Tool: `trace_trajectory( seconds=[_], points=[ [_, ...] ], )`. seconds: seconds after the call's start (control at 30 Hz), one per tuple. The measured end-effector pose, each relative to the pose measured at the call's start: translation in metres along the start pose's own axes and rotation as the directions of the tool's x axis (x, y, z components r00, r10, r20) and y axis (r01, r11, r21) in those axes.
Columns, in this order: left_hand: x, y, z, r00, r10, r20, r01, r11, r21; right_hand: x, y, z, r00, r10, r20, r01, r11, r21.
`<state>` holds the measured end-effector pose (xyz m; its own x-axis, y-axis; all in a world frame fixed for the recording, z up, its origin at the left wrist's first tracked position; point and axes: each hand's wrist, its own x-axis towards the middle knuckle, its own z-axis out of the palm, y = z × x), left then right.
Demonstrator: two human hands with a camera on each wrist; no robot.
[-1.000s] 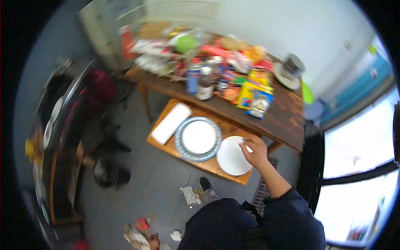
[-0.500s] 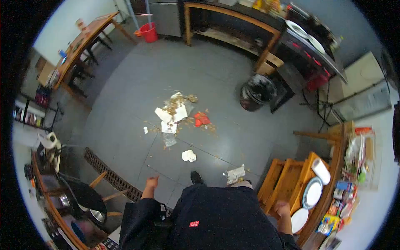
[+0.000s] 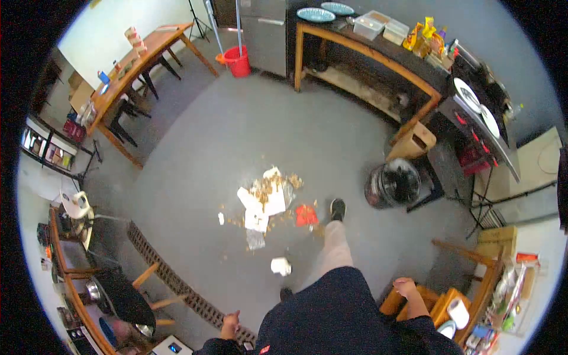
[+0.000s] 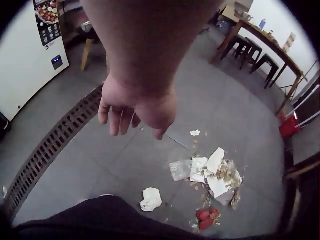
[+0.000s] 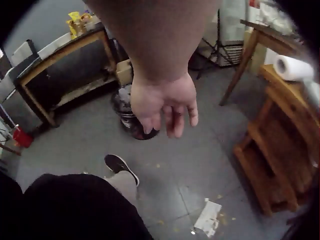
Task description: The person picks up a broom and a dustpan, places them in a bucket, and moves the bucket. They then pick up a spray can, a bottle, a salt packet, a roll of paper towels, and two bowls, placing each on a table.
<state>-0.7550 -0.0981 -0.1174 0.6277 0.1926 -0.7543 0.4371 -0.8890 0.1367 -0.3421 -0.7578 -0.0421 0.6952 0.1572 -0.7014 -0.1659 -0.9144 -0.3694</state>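
Observation:
My left hand (image 3: 231, 322) hangs low at my side with nothing in it, its fingers loosely bent in the left wrist view. The right hand (image 3: 406, 287) hangs beside the wooden step bench (image 3: 442, 307), also holding nothing; its fingers dangle loosely in the right wrist view. On the floor ahead lies a heap of white sheets and brown scraps (image 3: 266, 198). Next to it is a crumpled red piece (image 3: 306, 215), and a crumpled white piece (image 3: 281, 266) lies nearer my feet. My forward shoe (image 3: 338, 209) is just right of the red piece.
A black bin (image 3: 393, 183) stands to the right on the floor. Along the left runs a slotted drain cover (image 3: 177, 284). A red bucket (image 3: 238, 62) is at the back near a wooden table (image 3: 136, 59). A paper roll (image 3: 457, 311) lies on the step bench.
My view has turned left, from the bench with plates to the littered floor. The right hand, earlier over a white plate, now hangs at my side. I have stepped forward, closer to the heap.

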Motion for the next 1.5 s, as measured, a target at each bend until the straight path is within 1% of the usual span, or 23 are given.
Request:
trace_trajectory(
  seconds=[0.07,0.1,0.13,0.2,0.37,0.43,0.47,0.5,0.53,0.6,0.7,0.83,0.9,0.93,0.97,1.03,1.07,1.1,1.13,1.17,1.23,1.33,1.5],
  points=[
    [0.04,0.011,-0.028,0.952,-0.268,0.146,0.299,0.915,-0.27,0.049,-0.08,-0.061,0.962,-0.272,-0.004,0.267,0.947,-0.181],
    [0.043,0.025,-0.06,0.882,-0.374,0.287,0.462,0.561,-0.687,0.102,-0.059,-0.06,0.942,-0.329,-0.072,0.322,0.942,-0.1],
    [0.029,0.069,-0.146,0.78,-0.466,0.418,0.483,0.023,-0.875,0.164,-0.048,-0.077,0.934,-0.343,-0.1,0.338,0.939,-0.067],
    [0.055,0.056,-0.156,0.916,-0.395,0.073,0.265,0.456,-0.85,0.252,-0.046,-0.113,0.947,-0.306,-0.095,0.305,0.952,-0.029],
    [0.086,0.142,-0.295,0.762,-0.6,0.243,0.413,0.16,-0.897,0.328,-0.139,-0.232,0.919,0.019,-0.393,0.101,0.955,0.281],
    [0.105,0.176,-0.339,0.698,-0.641,0.32,0.427,0.013,-0.904,0.358,-0.173,-0.266,0.854,-0.372,-0.362,0.354,0.928,-0.117],
    [0.122,0.167,-0.333,0.764,-0.56,0.321,0.459,0.12,-0.88,0.375,-0.192,-0.281,0.785,-0.55,-0.286,0.467,0.828,-0.31],
    [0.143,0.14,-0.307,0.818,-0.474,0.326,0.472,0.23,-0.851,0.363,-0.257,-0.308,0.982,-0.074,-0.175,0.111,0.97,0.216],
    [0.162,0.129,-0.3,0.861,-0.385,0.332,0.467,0.34,-0.816,0.374,-0.286,-0.32,0.986,-0.061,-0.154,0.092,0.976,0.197],
    [0.182,0.162,-0.348,0.765,-0.49,0.418,0.577,0.232,-0.783,0.423,-0.315,-0.335,0.967,-0.253,-0.036,0.255,0.949,0.185],
    [0.213,0.208,-0.42,0.717,-0.578,0.39,0.596,0.218,-0.773,0.479,-0.385,-0.361,0.979,-0.165,-0.118,0.196,0.923,0.332],
    [0.271,0.189,-0.467,0.792,-0.457,0.404,0.486,0.073,-0.871,0.507,-0.508,-0.419,0.924,-0.372,-0.095,0.38,0.921,0.088],
    [0.341,0.135,-0.412,0.747,-0.57,0.342,0.36,-0.086,-0.929,0.547,-0.53,-0.432,0.915,-0.389,-0.102,0.376,0.918,-0.126],
    [0.369,0.113,-0.398,0.719,-0.623,0.309,0.278,-0.149,-0.949,0.566,-0.537,-0.447,0.922,-0.383,0.061,0.386,0.887,-0.255],
    [0.377,0.108,-0.428,0.722,-0.649,0.239,0.276,-0.045,-0.96,0.608,-0.515,-0.443,0.937,-0.35,0.001,0.33,0.883,-0.333],
    [0.345,0.142,-0.6,0.716,-0.691,0.095,0.283,0.164,-0.945,0.531,-0.578,-0.476,0.981,0.052,0.186,-0.078,0.988,0.135],
    [0.419,0.088,-0.54,0.781,-0.586,0.216,0.507,0.394,-0.767,0.485,-0.631,-0.496,0.961,0.148,0.233,-0.233,0.89,0.392],
    [0.433,0.085,-0.588,0.821,-0.547,0.165,0.498,0.544,-0.675,0.504,-0.66,-0.505,0.964,0.148,0.219,-0.219,0.912,0.347],
    [0.472,0.07,-0.59,0.749,-0.659,0.069,0.422,0.395,-0.816,0.523,-0.682,-0.511,0.967,0.149,0.205,-0.208,0.929,0.307],
    [0.431,0.104,-0.711,0.653,-0.75,0.107,0.421,0.241,-0.874,0.541,-0.702,-0.514,0.969,0.15,0.195,-0.2,0.942,0.268],
    [0.458,0.104,-0.776,0.674,-0.72,0.169,0.276,0.032,-0.961,0.569,-0.734,-0.511,0.969,0.167,0.183,-0.202,0.959,0.199],
    [0.506,0.089,-0.826,0.846,-0.528,0.073,0.296,0.35,-0.889,0.596,-0.793,-0.5,0.97,0.139,0.201,-0.176,0.968,0.177],
    [0.524,0.033,-0.879,0.734,-0.679,0.032,0.263,0.24,-0.934,0.663,-0.894,-0.482,0.921,0.139,0.363,-0.132,0.99,-0.044]
  ],
)
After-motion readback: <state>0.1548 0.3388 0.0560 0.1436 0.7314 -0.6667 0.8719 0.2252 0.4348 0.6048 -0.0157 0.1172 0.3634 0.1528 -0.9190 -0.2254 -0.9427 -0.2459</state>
